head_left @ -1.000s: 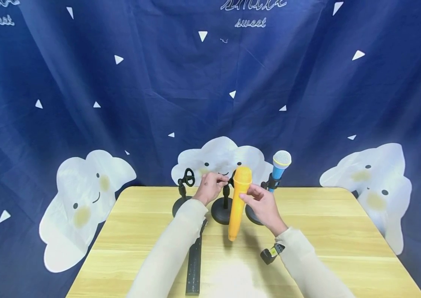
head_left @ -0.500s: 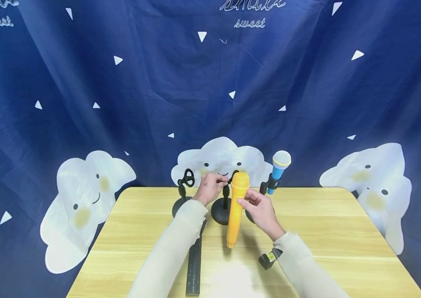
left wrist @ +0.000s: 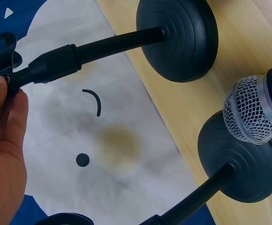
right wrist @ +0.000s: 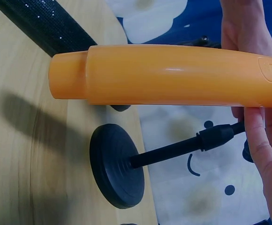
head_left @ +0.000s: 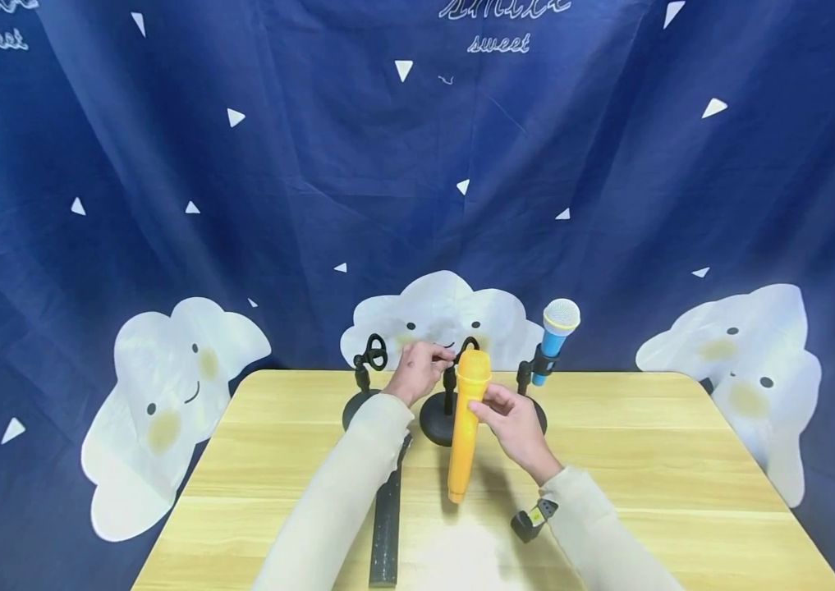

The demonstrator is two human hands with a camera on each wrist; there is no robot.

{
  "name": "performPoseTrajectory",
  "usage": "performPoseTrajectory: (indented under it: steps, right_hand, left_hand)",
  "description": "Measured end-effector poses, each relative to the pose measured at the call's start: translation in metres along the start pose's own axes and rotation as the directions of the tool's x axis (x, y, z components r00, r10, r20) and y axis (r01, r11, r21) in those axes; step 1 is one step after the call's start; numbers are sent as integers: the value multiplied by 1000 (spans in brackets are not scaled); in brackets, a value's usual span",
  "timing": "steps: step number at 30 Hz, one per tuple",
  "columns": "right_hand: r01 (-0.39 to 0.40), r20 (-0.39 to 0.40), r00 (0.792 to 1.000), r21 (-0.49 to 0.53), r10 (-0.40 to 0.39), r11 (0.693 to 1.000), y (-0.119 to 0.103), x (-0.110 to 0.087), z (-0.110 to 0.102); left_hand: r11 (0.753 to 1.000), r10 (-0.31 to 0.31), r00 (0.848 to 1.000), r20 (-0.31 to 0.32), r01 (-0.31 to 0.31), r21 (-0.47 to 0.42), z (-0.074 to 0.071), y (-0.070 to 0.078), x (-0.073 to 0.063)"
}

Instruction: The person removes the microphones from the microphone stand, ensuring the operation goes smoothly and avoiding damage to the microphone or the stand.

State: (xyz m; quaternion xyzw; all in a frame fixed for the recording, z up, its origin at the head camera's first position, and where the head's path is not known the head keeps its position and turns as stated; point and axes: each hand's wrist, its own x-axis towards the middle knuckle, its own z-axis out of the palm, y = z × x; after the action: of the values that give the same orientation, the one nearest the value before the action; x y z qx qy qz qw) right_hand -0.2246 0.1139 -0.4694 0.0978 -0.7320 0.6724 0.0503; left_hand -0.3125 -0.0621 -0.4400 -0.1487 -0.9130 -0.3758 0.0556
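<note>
My left hand (head_left: 417, 373) pinches the black middle microphone stand (head_left: 438, 420) at the joint under its clip; the left wrist view shows thumb and fingers on that joint (left wrist: 9, 80). My right hand (head_left: 515, 423) holds a yellow-orange microphone (head_left: 465, 435) by its upper body, between thumb and fingers. The microphone is nearly upright, head up, in front of the middle stand and above the table. Behind it, the stand's ring-shaped clip (head_left: 470, 346) holds nothing. In the right wrist view the microphone's lower body (right wrist: 164, 75) crosses the picture, and its head is out of frame.
On the right, a blue microphone (head_left: 552, 345) sits in another stand's clip (head_left: 545, 362). A third stand (head_left: 361, 400), its clip holding nothing, is on the left. A glittery black microphone (head_left: 386, 525) lies on the wooden table (head_left: 277, 492), partly under my left forearm.
The yellow-orange microphone has come down and slightly toward me in my right hand, uncovering the middle stand's clip. My left hand has stayed at the stand.
</note>
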Motion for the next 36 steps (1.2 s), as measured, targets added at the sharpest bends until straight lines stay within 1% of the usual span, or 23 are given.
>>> performPoseTrajectory:
  steps: [3, 5, 16, 22, 26, 32, 36]
  right_hand:
    - [3, 1, 1000, 7, -3, 1000, 2, 0, 1]
    - [16, -2, 1000, 15, -16, 1000, 8, 1, 1]
    - [17, 23, 1000, 19, -18, 1000, 13, 0, 2]
    - [-10, 20, 1000, 32, 9, 999, 17, -1, 3]
    - [-17, 34, 999, 49, 15, 999, 19, -2, 4]
    - [-30, 43, 999, 52, 27, 998, 22, -2, 4]
    - [-61, 45, 997, 44, 59, 997, 25, -3, 5]
  left_hand:
    - [1000, 1, 1000, 6, -1, 9, 0, 0, 1]
    - [1000, 1, 1000, 10, -1, 8, 0, 0, 1]
    - [1000, -7, 1000, 24, 6, 10, -2, 0, 3]
    - [1000, -23, 999, 25, 23, 2, -1, 0, 4]
    - [999, -34, 999, 25, 34, -2, -1, 1, 5]
    - [1000, -18, 1000, 11, 18, 10, -2, 1, 5]
    - [1000, -16, 1000, 7, 16, 1, -1, 0, 6]
